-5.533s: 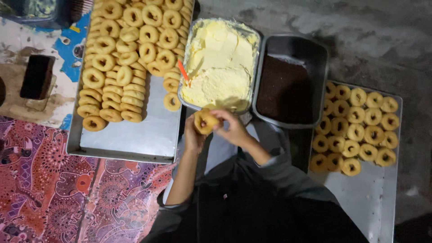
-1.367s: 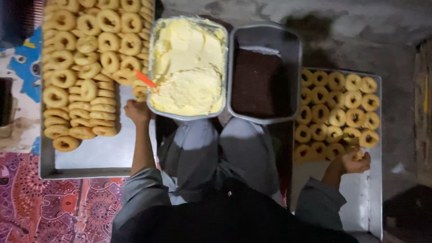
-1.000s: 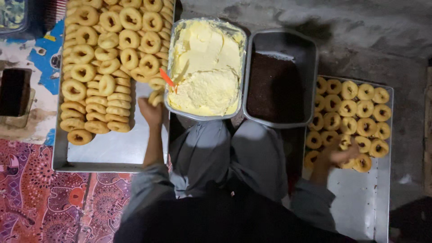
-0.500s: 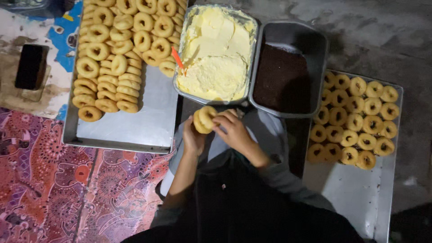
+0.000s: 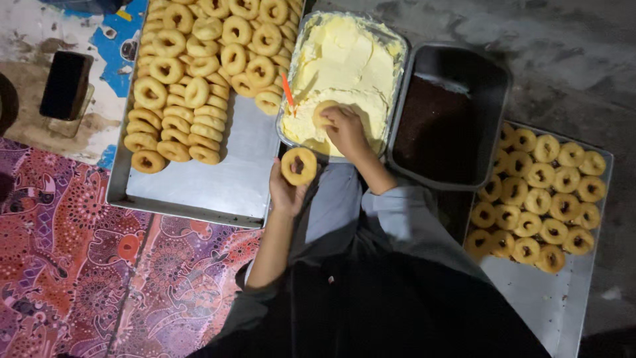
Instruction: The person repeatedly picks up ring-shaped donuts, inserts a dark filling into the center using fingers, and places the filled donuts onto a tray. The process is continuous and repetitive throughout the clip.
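Two halves of a split doughnut are in the person's hands, one in each. Fingers of the left hand [image 5: 286, 189] curl up around the doughnut half [image 5: 299, 166], holding it upright just below the near rim of the cream tray [image 5: 399, 63], at about six o'clock from it. At twelve to one o'clock from that hand, the right hand [image 5: 346, 129] pinches the other half [image 5: 323, 113] and presses it down into the pale yellow cream [image 5: 344, 66] near the tray's front edge. An orange stick-like handle [image 5: 287, 91] stands in the cream at nine o'clock from the right hand, close to the tray's left wall.

Directly at three o'clock of the cream tray, touching it, sits a dark metal pan [image 5: 490, 73] filled with dark brown sprinkles or crumbs [image 5: 434, 129]; which, I cannot tell. Farther toward four o'clock lies a flat steel tray [image 5: 563, 305] with finished doughnuts [image 5: 540, 192] set in rows on its far part.

At nine o'clock from the cream tray a large steel tray [image 5: 192, 185] carries plain ring doughnuts [image 5: 199, 59], stacked in tight rows over its far half. Left again, at nine o'clock, a dark phone [image 5: 64, 85] lies on a worn painted surface [image 5: 26, 40]. A patterned red and purple cloth [image 5: 86, 278] covers the floor at seven o'clock.
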